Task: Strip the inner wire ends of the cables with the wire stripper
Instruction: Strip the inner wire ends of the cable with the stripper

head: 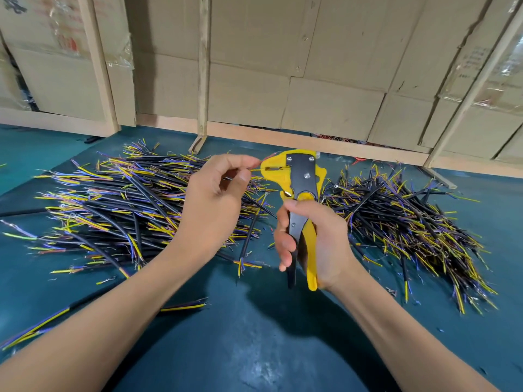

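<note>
- Black-sheathed cables with yellow and purple inner wires lie heaped in the left pile (119, 205), spread over the teal mat (254, 349) across the left half of the frame; a few strays lie at lower left.
- My left hand (215, 193), centre-left, is curled, thumb and forefinger pinching a thin yellow wire (254, 168) and feeding its tip toward the stripper's mouth.
- My right hand (317, 239), just right of centre, is wrapped round the handles of the yellow-and-black wire stripper (300, 199), head up; the handles look only partly squeezed.
- I cannot tell how deep the wire end sits in the jaws, since it is too small to read.
- A second heap, the right pile (410, 222), fills the right of the frame; cardboard walls (311, 66) run along the top.
- Risks, as I judge them: if I squeeze with the tip barely in, the blades could miss or nick the strands; a loose pinch could let the wire slip out as the jaws pull; a crooked feed could tear the insulation unevenly.
</note>
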Demonstrator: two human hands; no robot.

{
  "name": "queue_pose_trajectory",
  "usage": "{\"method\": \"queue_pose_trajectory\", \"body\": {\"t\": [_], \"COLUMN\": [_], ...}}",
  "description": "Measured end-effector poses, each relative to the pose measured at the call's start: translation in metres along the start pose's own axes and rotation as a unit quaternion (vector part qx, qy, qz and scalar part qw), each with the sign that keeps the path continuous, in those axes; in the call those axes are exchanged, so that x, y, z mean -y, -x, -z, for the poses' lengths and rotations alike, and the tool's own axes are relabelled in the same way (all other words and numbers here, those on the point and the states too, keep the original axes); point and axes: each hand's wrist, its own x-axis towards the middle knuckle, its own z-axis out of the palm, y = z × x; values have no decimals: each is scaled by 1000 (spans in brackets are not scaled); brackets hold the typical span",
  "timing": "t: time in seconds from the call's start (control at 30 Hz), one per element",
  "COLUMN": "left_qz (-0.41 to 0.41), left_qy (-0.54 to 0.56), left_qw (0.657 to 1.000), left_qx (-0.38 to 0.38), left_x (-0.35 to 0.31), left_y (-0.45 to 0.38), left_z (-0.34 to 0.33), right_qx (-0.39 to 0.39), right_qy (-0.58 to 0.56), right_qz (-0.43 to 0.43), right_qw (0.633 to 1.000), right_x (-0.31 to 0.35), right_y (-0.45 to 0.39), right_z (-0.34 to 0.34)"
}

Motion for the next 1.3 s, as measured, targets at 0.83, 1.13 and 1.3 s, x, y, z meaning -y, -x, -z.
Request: {"method": "queue_pose_trajectory", "body": {"t": [0.83, 1.13, 1.3], "left_qz": [-123, -116, -116], "left_qy": [-177, -170, -160], "left_qw": [974, 976, 977], "left_qx": [-66, -67, -76], "left_x": [2, 2, 1], "left_y": [2, 2, 3], "left_z": [4, 4, 5], "right_qx": [67, 45, 46], "right_qy": [19, 45, 41], "right_qz": [34, 35, 28], "right_qw": [997, 997, 998], "right_x": [1, 2, 0], "right_y": [1, 1, 1], "right_z": [9, 11, 12]}}
